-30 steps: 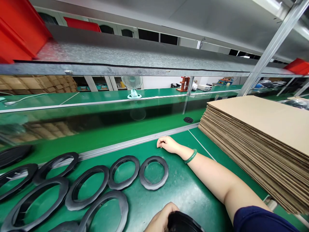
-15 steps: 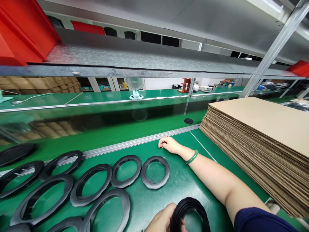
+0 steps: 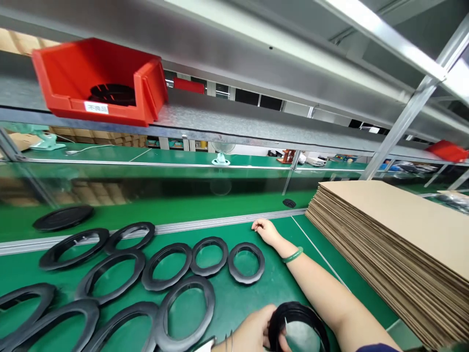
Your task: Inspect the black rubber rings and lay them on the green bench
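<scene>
My left hand (image 3: 252,332) grips a black ring (image 3: 298,325) at the bottom edge of the view, holding it upright over the green table (image 3: 256,298). My right hand (image 3: 264,229) rests on the table beside the metal rail (image 3: 205,225), fingers loosely curled with nothing in them, a green bangle (image 3: 293,254) on its wrist. The nearest loose ring (image 3: 246,262) lies just left of my right forearm, at the end of a row of several black rings (image 3: 166,266) that overlap one another.
A tall stack of flat cardboard sheets (image 3: 399,239) fills the right side. A red bin (image 3: 98,83) with a black part inside sits on the metal shelf above. A black disc (image 3: 63,218) lies on the conveyor belt, and a small fan (image 3: 221,156) stands beyond.
The view has tilted up and left, bringing the red bin into sight. My left hand has raised the black ring further into view. My right hand stays at the rail.
</scene>
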### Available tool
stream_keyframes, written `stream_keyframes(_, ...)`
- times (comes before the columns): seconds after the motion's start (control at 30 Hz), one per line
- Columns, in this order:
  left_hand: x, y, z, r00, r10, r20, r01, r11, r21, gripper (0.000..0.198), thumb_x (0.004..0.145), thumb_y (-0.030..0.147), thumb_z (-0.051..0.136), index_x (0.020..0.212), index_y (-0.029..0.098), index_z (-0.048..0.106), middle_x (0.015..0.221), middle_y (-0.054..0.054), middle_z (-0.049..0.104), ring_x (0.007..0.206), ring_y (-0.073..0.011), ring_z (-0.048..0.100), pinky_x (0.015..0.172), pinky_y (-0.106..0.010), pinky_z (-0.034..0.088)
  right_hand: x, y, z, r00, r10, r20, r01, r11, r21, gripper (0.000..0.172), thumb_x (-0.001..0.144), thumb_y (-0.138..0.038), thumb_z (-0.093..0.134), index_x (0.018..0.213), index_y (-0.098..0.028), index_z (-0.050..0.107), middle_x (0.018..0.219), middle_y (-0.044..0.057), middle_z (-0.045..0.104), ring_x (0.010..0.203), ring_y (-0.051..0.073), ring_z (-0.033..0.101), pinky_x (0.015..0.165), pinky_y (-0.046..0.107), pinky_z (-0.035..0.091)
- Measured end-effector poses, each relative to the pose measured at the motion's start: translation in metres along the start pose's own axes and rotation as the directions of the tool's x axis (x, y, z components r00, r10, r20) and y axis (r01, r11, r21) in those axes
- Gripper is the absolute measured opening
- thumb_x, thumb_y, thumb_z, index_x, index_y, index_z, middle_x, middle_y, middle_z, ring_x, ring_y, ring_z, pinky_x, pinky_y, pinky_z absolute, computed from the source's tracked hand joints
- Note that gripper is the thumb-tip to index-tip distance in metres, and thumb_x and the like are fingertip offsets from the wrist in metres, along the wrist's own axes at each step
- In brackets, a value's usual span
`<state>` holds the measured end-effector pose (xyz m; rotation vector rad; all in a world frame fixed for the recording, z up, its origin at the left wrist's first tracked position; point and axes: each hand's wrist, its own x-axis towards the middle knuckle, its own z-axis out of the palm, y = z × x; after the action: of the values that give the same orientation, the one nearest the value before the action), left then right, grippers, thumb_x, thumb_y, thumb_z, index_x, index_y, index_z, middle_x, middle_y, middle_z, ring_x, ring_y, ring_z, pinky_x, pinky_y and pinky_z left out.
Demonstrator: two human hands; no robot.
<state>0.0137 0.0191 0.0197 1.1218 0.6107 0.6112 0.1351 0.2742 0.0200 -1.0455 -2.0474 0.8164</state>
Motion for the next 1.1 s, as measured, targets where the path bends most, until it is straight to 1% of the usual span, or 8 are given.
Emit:
stream_keyframes(0.1,0.005,-0.009,-0.004,0.999,0.021,-0.033,-0.021,1.0,0.021,0.073,0.044,0.057,0.094,0.088,0.019,0.051,0.077,-0.001,0.066,0.086,-0.0249,0.068,0.084,-0.04,0.048,-0.012,-0.005,-0.004,0.995,-0.036,-0.088,0.03,0.997,-0.072,0.028,0.067,0.0,0.043,0.074,-0.018,0.064,0.084,0.004,0.062,0.084,0.02,0.059,0.084,0.032,0.049)
stream_keyframes(0.2,0.006,-0.01,-0.007,0.997,0.061,-0.043,-0.058,0.995,0.078,0.072,0.046,0.057,0.093,0.088,0.019,0.049,0.083,-0.005,0.069,0.089,-0.0256,0.068,0.083,-0.038,0.048,-0.038,-0.01,-0.011,0.989,-0.079,-0.123,0.066,0.992,-0.112,0.034,0.062,0.001,0.043,0.078,-0.018,0.066,0.096,0.006,0.064,0.096,0.022,0.061,0.094,0.036,0.05)
stream_keyframes(0.33,0.003,-0.004,-0.009,0.995,0.094,-0.021,-0.09,0.984,0.153,0.069,0.052,0.055,0.092,0.091,0.018,0.048,0.087,-0.005,0.069,0.091,-0.024,0.067,0.083,-0.036,0.047,-0.086,-0.01,-0.026,0.99,-0.107,-0.087,0.093,0.983,-0.155,0.047,0.066,0.002,0.045,0.095,-0.022,0.073,0.115,0.005,0.067,0.122,0.021,0.056,0.113,0.039,0.039)
stream_keyframes(0.5,0.004,-0.003,-0.011,0.99,0.138,-0.001,-0.134,0.964,0.229,0.065,0.06,0.06,0.088,0.092,0.02,0.048,0.085,-0.002,0.067,0.093,-0.0225,0.066,0.082,-0.035,0.045,-0.132,-0.005,-0.044,0.998,-0.034,-0.055,0.022,0.978,-0.207,0.047,0.077,-0.003,0.051,0.114,-0.023,0.073,0.133,0.006,0.061,0.135,0.025,0.046,0.118,0.046,0.033)
stream_keyframes(0.6,0.005,-0.003,-0.009,0.984,0.177,-0.014,-0.167,0.949,0.266,0.062,0.063,0.059,0.086,0.093,0.019,0.049,0.085,-0.002,0.067,0.09,-0.0218,0.065,0.08,-0.033,0.045,-0.139,-0.005,-0.049,0.999,-0.02,-0.042,0.01,0.973,-0.231,0.045,0.082,-0.008,0.055,0.121,-0.024,0.071,0.137,0.006,0.057,0.138,0.026,0.043,0.12,0.047,0.029)
stream_keyframes(0.7,0.004,-0.002,-0.006,0.979,0.198,-0.054,-0.175,0.942,0.285,0.063,0.062,0.057,0.088,0.091,0.018,0.049,0.083,-0.002,0.067,0.086,-0.0211,0.065,0.076,-0.032,0.045,-0.137,-0.008,-0.05,0.999,-0.028,-0.029,0.02,0.967,-0.253,0.04,0.085,-0.013,0.058,0.122,-0.023,0.071,0.139,0.007,0.056,0.139,0.028,0.041,0.12,0.049,0.027)
stream_keyframes(0.87,0.003,0.0,-0.002,0.969,0.223,-0.102,-0.183,0.935,0.305,0.061,0.06,0.052,0.09,0.091,0.018,0.05,0.083,-0.005,0.071,0.078,-0.0194,0.065,0.072,-0.03,0.044,-0.137,-0.012,-0.05,0.999,-0.029,-0.025,0.021,0.961,-0.275,0.039,0.088,-0.019,0.059,0.125,-0.021,0.07,0.138,0.008,0.056,0.139,0.027,0.041,0.119,0.047,0.03)
stream_keyframes(1.1,0.003,0.005,0.002,0.96,0.256,-0.116,-0.209,0.926,0.313,0.056,0.059,0.046,0.089,0.088,0.018,0.049,0.088,-0.008,0.074,0.08,-0.0222,0.068,0.079,-0.035,0.047,-0.139,-0.016,-0.049,0.999,-0.015,-0.039,0.001,0.943,-0.334,0.04,0.088,-0.021,0.053,0.124,-0.016,0.07,0.137,0.01,0.057,0.137,0.026,0.044,0.119,0.044,0.032)
